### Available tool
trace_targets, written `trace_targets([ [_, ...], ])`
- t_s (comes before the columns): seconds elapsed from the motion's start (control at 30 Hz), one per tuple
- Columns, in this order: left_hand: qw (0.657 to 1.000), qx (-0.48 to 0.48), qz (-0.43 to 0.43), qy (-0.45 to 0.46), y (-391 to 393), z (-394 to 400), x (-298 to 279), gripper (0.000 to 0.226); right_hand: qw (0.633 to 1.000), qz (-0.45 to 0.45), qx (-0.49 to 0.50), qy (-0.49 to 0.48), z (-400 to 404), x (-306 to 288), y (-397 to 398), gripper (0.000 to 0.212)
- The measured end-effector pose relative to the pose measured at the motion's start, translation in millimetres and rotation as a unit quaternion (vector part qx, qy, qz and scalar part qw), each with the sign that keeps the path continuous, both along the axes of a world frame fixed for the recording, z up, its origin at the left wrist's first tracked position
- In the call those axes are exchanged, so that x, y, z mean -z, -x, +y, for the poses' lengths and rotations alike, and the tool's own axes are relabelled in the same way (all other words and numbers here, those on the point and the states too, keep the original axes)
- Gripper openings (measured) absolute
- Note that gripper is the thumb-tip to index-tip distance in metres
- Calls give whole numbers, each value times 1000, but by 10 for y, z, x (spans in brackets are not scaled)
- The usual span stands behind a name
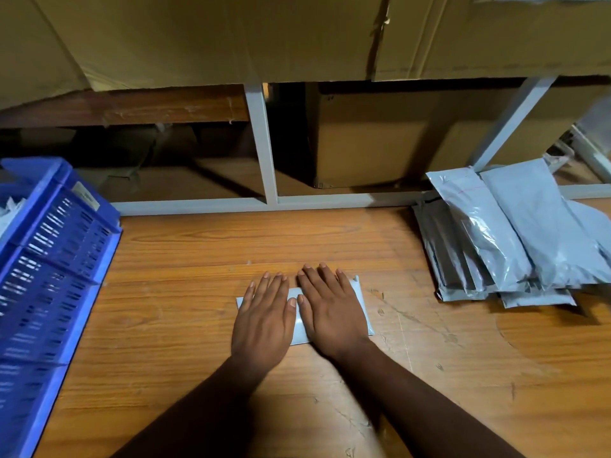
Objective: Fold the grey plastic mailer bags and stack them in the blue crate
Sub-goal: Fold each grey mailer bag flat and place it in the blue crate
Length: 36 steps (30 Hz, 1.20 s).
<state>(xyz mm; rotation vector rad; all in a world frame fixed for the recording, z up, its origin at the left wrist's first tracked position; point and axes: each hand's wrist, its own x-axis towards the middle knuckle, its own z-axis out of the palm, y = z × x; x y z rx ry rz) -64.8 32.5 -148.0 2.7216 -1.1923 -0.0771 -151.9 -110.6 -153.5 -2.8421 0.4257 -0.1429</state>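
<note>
A small folded grey mailer bag (363, 305) lies flat on the wooden table (198, 259), mostly covered by both hands. My left hand (264, 319) presses on its left half with straight fingers. My right hand (332, 309) lies flat on its right half, thumb beside the left hand's thumb. A pile of unfolded grey mailer bags (515, 236) lies at the right of the table. The blue crate (49, 276) stands at the left edge; pale folded bags show faintly inside at its far left.
A white metal shelf frame (264, 153) runs along the back of the table, with cardboard boxes (370, 140) behind and above it. Bare wood lies between the crate and the hands, and between the hands and the pile.
</note>
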Motion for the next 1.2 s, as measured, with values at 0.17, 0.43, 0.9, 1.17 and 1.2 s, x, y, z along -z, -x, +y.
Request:
trace_targets([
  [0.17, 999, 5, -29, 23, 12, -21, 98, 57, 1000, 10, 6, 15, 15, 74, -34, 52],
  [0.43, 994, 14, -72, 85, -8, -63, 243, 48, 998, 61, -8, 31, -11, 101, -90, 55],
  [0.9, 992, 60, 112, 5, -345, 167, -36, 80, 968, 1, 115, -225, -150, -267, 152, 55],
  [1.17, 995, 61, 77, 21, -176, 17, -65, 76, 997, 17, 62, -47, -195, -103, 133, 56],
  [1.2, 996, 63, 64, 8, -147, 18, -16, 76, 997, 27, 62, -42, -183, -69, 132, 59],
])
